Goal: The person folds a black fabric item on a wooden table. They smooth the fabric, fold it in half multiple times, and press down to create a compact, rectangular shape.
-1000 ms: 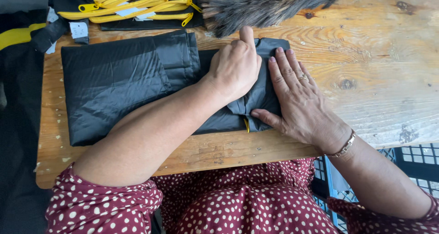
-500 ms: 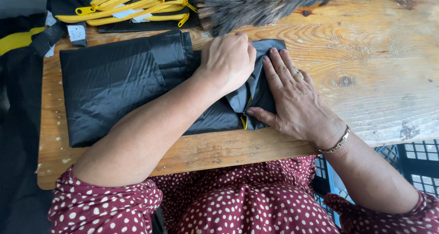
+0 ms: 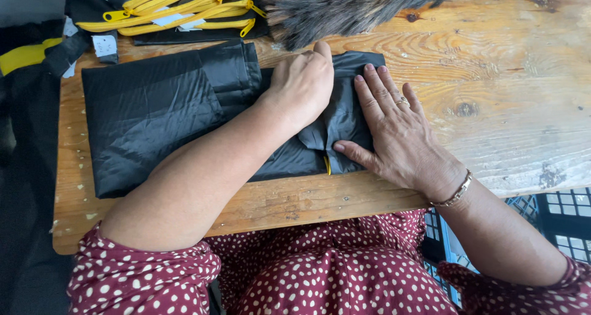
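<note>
While both hands press one black fabric piece (image 3: 154, 112): left hand (image 3: 301, 84) fingers curled, right hand (image 3: 394, 130) fingers flat, spread.

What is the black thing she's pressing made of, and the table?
The black sheet looks like thin woven synthetic cloth, maybe nylon: slightly shiny, with sharp creases. The table is bare wood: you can see grain lines, knots and worn, stained patches. Both hands, left and right, press the sheet flat.

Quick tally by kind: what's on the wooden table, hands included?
Hands pressing on the fabric: 2, left hand and right hand
Black fabric piece, folded flat: 1
Stack of black items with yellow trim: 1
Dark feathery brush: 1
Total: 5
</note>
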